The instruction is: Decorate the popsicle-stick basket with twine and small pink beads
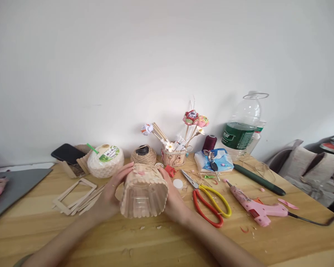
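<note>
Both my hands hold a small pot (pixel 144 194) clad in popsicle sticks, tipped so its clear plastic inside faces me. My left hand (pixel 111 194) cups its left side and my right hand (pixel 173 198) cups its right side. The pot hovers just above the wooden table (pixel 167 241). A ball of jute twine (pixel 143 155) sits right behind it. Scissors (pixel 208 200) with red and yellow handles lie to the right of my right hand, and a pink glue gun (pixel 254 207) lies further right.
A popsicle-stick frame (pixel 74 195) and loose sticks lie at left. Behind are a coconut drink (pixel 105 160), a phone (pixel 68 152) on a stand, a stick holder with paper flowers (pixel 174 155), a tissue pack (pixel 215 160), a thread spool (pixel 209 142) and a large water bottle (pixel 241 128).
</note>
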A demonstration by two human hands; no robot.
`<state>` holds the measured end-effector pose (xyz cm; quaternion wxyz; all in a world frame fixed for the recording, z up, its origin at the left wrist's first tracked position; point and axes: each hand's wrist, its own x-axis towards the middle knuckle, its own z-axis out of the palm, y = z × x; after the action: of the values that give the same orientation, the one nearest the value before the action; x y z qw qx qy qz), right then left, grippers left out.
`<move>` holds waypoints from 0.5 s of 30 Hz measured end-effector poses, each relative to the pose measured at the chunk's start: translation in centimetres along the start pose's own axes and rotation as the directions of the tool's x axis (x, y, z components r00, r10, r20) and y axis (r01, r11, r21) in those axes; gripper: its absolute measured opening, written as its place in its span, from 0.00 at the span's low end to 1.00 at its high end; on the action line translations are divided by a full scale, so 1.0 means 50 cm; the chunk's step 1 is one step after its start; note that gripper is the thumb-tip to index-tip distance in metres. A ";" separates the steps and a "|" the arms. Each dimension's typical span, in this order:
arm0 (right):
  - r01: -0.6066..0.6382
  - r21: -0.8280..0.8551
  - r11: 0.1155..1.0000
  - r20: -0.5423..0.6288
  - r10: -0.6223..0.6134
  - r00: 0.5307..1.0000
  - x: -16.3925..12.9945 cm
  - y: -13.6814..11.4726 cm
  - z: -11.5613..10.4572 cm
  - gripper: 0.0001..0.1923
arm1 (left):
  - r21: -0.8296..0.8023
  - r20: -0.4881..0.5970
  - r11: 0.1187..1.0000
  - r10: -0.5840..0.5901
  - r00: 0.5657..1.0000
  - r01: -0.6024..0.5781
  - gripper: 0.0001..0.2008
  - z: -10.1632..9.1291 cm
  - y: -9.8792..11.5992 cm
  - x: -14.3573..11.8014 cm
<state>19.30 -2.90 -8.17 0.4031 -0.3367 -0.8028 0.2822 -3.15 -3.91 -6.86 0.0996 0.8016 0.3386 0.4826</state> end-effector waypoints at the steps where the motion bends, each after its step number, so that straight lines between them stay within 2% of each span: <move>1: 0.002 -0.034 0.999 -0.002 -0.002 1.000 -0.001 0.002 -0.002 0.47 | 0.057 -0.007 0.995 0.080 0.997 -0.079 0.36 0.000 -0.002 -0.001; 3: 0.009 -0.095 0.995 0.000 -0.009 1.000 -0.004 0.004 -0.007 0.42 | 0.210 -0.018 0.941 0.277 0.961 -0.267 0.37 0.000 -0.007 -0.002; 6: 0.046 -0.178 0.983 0.007 -0.046 0.999 -0.008 0.001 -0.016 0.39 | 0.330 -0.034 0.834 0.478 0.878 -0.441 0.35 -0.002 -0.011 -0.002; 8: 0.085 -0.224 0.971 0.008 -0.085 0.996 -0.009 -0.001 -0.021 0.38 | 0.335 -0.057 0.815 0.518 0.853 -0.473 0.33 -0.002 -0.013 -0.003; 15: 0.233 -0.320 0.918 -0.013 -0.250 0.968 -0.012 0.006 -0.020 0.32 | 0.329 -0.138 0.808 0.553 0.822 -0.489 0.23 -0.001 -0.028 -0.023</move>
<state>20.50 -3.00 -8.16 0.3969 -0.3026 -0.8620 0.0890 -4.17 -3.61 -8.33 -0.1906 0.8090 0.1776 0.5269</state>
